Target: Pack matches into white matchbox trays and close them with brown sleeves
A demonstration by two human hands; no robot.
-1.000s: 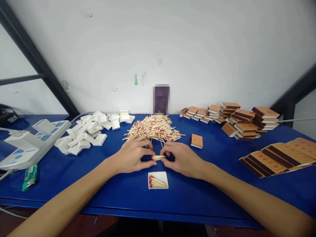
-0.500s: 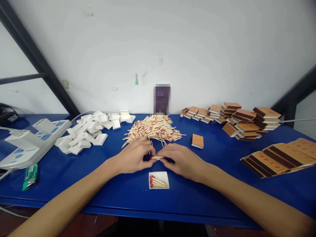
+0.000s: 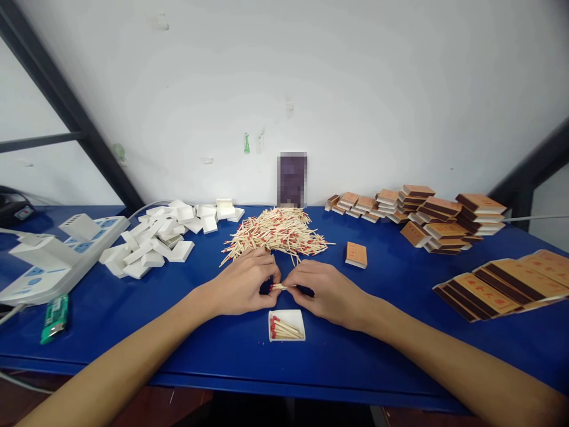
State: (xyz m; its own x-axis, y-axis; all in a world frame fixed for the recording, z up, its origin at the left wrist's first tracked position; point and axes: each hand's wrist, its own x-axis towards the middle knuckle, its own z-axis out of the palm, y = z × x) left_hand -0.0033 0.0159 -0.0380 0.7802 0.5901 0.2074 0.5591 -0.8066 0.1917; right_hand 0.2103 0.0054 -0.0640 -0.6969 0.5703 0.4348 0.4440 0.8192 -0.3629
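Observation:
Between my hands, above the blue table, is a small bunch of matches [image 3: 278, 287] with red heads pointing left. My right hand [image 3: 326, 292] pinches their plain ends between thumb and fingers. My left hand [image 3: 246, 281] is curled round the head side, its thumb and forefinger closed about the matches. Just below the hands lies a white matchbox tray [image 3: 297, 316], holding several matches with their heads to the left. Behind my left fingers spreads a large heap of loose matches [image 3: 280, 231].
White empty trays [image 3: 164, 234] are piled at the left, beside a power strip [image 3: 80, 255] and a green lighter [image 3: 55, 318]. A single matchbox [image 3: 356, 255] lies right of the heap. Stacked matchboxes [image 3: 438, 216] and flat orange sleeves [image 3: 502, 284] occupy the right.
The fingers of both hands have drawn slightly apart, and more of the matches shows between them. The tray and the heap stay as they were.

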